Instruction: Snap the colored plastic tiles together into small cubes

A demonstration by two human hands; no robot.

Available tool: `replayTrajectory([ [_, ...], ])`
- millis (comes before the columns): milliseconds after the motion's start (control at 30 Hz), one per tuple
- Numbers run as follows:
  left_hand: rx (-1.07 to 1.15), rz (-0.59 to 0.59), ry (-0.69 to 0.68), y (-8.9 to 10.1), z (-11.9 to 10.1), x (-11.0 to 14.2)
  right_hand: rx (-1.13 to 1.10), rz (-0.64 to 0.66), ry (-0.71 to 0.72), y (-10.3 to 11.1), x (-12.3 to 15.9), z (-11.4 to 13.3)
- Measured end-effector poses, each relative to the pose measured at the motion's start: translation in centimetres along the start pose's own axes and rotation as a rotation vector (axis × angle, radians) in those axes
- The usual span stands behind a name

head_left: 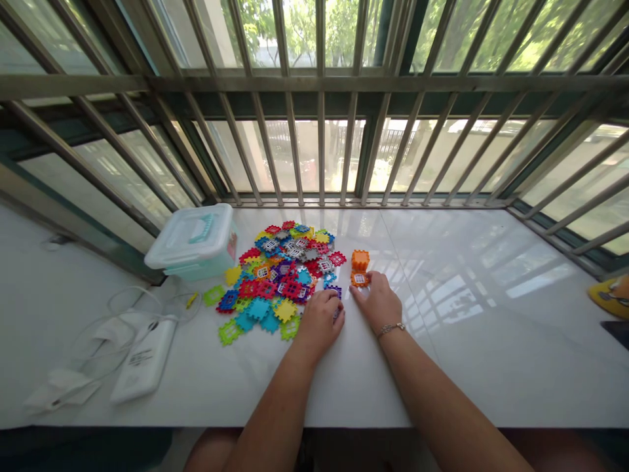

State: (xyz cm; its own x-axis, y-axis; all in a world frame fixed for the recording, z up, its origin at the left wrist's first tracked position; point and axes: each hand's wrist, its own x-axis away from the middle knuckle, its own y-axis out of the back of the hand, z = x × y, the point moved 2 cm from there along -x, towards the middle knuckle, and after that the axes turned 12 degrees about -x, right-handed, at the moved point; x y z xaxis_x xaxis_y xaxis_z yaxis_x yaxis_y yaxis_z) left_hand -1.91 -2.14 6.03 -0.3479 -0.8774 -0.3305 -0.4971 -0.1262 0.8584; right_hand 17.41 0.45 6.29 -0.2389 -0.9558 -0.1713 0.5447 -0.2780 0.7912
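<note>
A pile of colourful square interlocking tiles (275, 275) lies on the white marble sill (466, 288). My left hand (319, 322) rests at the pile's right edge, fingers curled down over a purple tile (334, 288). My right hand (377, 301) lies just right of it, fingertips pinching a flat orange tile (359, 279). An assembled orange cube (360, 259) stands right behind that tile.
A pale green lidded storage box (194, 241) stands left of the pile. A white power bank (145, 357) with cables and crumpled tissue lies at the near left. Window bars (319, 131) close off the back. A yellow object (612, 295) sits at the far right edge.
</note>
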Motion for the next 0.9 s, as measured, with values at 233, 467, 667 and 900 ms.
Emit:
replayTrajectory([
  [233,0.0,0.001,-0.004,-0.1,0.12,0.04,0.012,-0.007,0.006,-0.05,0.0,-0.06],
  [467,-0.007,-0.018,-0.01,-0.22,0.14,0.15,0.011,-0.003,0.005,-0.08,0.0,-0.12],
  [667,-0.002,-0.014,-0.003,-0.14,0.1,0.13,0.01,-0.004,0.009,-0.03,0.0,-0.09],
  [900,-0.002,-0.007,-0.003,-0.19,0.12,0.1,0.009,-0.002,0.005,0.08,0.03,0.05],
])
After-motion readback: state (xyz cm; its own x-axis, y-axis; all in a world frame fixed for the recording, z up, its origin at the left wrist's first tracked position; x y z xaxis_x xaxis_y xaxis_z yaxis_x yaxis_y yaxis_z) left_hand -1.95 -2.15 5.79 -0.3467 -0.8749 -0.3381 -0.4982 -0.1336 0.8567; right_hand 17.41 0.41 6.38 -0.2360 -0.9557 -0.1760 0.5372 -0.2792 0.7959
